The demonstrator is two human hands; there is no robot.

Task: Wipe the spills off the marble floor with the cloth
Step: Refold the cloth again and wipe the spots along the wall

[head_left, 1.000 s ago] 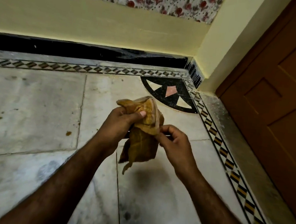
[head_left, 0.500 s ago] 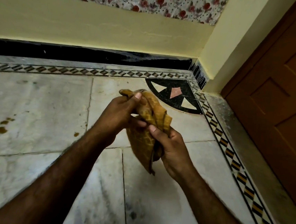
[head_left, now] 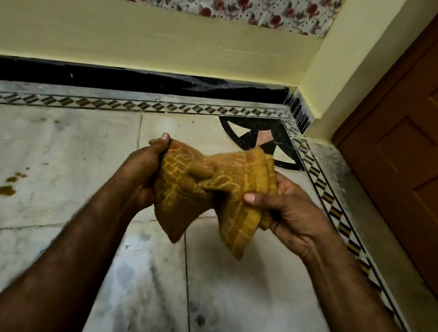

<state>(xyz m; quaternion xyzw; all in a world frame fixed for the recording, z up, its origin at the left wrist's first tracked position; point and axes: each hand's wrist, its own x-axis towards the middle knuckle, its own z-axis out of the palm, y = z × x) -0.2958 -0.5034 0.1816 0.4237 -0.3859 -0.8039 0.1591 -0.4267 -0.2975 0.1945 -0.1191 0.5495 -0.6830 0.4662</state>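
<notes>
Held above the marble floor (head_left: 53,150), the mustard cloth (head_left: 210,189) bunches between the left hand (head_left: 142,174) and right hand (head_left: 296,216), both clenched on it, spills (head_left: 7,189) well left of the fingers.

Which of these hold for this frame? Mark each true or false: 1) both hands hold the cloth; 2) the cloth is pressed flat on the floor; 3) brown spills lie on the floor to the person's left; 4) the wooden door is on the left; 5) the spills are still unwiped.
1) True: the left hand and right hand both grip the cloth.
2) False: the cloth is held up off the marble floor, bunched between the hands.
3) True: the spills lie to the left.
4) False: the door is on the right.
5) True: the spills are untouched.
</notes>
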